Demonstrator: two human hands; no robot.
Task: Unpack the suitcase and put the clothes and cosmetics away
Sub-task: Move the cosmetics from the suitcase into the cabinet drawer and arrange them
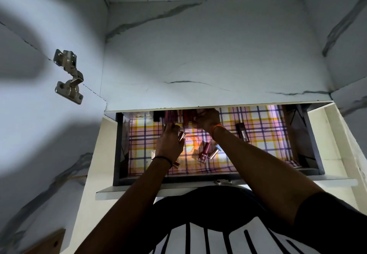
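Both hands curled: left [169, 144] pinching tube [181, 136], right [207, 119] gripping tubes [183, 115].

Glossy checked drawer liner [264, 132], metal hinge [69, 75]

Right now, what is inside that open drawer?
The drawer has a checked liner, a row of lipstick tubes at the back, a nail polish bottle and loose tubes. Both hands reach in; the shelf edge hides the back.

Nail-polish bottle [204, 153] in the drawer: white lettering on its dark red body, too blurred to read. No other text legible.
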